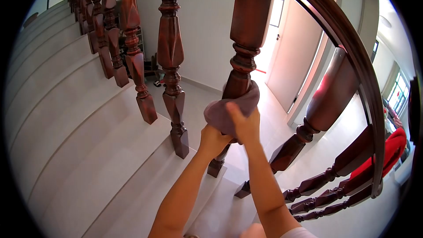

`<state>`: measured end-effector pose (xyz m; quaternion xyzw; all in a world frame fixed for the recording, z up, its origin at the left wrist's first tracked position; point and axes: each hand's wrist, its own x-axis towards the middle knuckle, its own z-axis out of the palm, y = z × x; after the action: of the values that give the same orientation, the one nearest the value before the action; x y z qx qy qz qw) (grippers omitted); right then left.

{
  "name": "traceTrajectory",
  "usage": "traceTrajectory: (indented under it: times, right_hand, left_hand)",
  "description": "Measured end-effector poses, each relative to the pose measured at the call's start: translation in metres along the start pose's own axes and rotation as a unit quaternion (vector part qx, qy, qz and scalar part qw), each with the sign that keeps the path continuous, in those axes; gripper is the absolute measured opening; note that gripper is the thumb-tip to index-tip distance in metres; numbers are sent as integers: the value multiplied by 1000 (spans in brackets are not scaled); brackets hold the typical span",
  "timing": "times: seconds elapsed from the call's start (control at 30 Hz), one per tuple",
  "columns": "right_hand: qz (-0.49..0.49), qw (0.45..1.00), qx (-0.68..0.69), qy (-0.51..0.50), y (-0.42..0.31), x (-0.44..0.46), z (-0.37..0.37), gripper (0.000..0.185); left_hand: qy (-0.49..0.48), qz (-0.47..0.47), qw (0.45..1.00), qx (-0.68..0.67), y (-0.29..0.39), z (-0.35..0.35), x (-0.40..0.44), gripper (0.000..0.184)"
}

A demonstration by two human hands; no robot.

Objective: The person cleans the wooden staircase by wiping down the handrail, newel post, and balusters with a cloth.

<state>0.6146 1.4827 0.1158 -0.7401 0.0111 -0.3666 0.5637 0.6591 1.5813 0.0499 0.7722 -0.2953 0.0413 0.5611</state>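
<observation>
A greyish-purple cloth (220, 113) is wrapped round the middle of a dark red-brown wooden baluster (250, 13). My right hand (245, 123) presses the cloth against the post from the right, its thumb over the fabric. Lower and to the left, my left hand (214, 141) is closed round the post just under the cloth, and its fingertips are partly hidden behind the wood and my right hand. The foot of this baluster (216, 167) stands on a pale step.
Pale stairs (88, 128) climb to the upper left beside more balusters (170, 53). A curved handrail (352, 39) arches over the right side. Beyond are an open door (293, 39), a red cloth (394, 150) and dark items (152, 68) on the floor behind the balusters.
</observation>
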Motion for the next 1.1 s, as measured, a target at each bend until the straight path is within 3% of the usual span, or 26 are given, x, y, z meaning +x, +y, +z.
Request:
traceTrajectory:
  times: [0.07, 0.17, 0.2, 0.27, 0.33, 0.43, 0.47, 0.57, 0.63, 0.73, 0.83, 0.93, 0.97, 1.0, 1.03, 1.1]
  right_hand:
    - [-91, 980, -160, 74, 14, -18, 16, 80]
    - [-253, 903, -282, 201, 14, -22, 36, 78]
    - [-278, 899, -277, 197, 10, -17, 35, 76]
    - [-166, 973, -134, 91, -8, -3, 19, 75]
    - [-57, 998, -1, -28, -5, 18, 1, 67]
    - [-58, 983, 172, -21, 23, 21, 1, 63]
    - [-34, 977, 210, 6, 38, 21, 5, 62]
    - [44, 961, 266, 65, 79, 0, 10, 61]
    - [96, 965, 234, 63, 89, -16, 9, 62]
    - [76, 972, 220, -35, 95, -38, 3, 65]
    - [-45, 993, -99, -51, 71, -58, 7, 68]
    - [-163, 958, -228, 52, 88, -76, 23, 74]
    - [-160, 959, -226, 62, 90, -79, 24, 72]
    - [-158, 959, -223, 71, 92, -81, 26, 69]
    - [-158, 959, -219, 81, 93, -82, 29, 67]
    - [-59, 982, -178, 30, 94, -81, 21, 70]
  left_hand:
    - [54, 47, 997, -13, -42, 18, 1, 56]
    - [47, 12, 998, -37, -32, 17, -1, 60]
    - [57, 27, 997, -31, -30, 16, 0, 64]
    - [15, 2, 999, -46, -22, 8, 0, 67]
    - [-38, -54, 994, -83, -23, 3, 7, 69]
    - [7, -63, 981, -182, -22, 10, 4, 64]
    - [44, -12, 981, -188, -39, 20, 4, 60]
    - [86, -5, 988, -131, -40, 25, -10, 56]
    - [141, 70, 983, -91, -45, 30, -10, 53]
    - [212, 178, 961, -28, -56, 39, -15, 48]
    - [157, 277, 947, 45, -71, 27, -15, 49]
    - [20, 221, 973, 65, -105, 12, -22, 49]
    - [-27, 177, 982, 63, -113, 11, -25, 48]
    - [-55, 73, 995, -49, -89, 0, -31, 43]
    - [-98, 20, 995, 10, -81, -4, -32, 45]
    - [-182, -88, 971, 128, -72, -11, -32, 47]
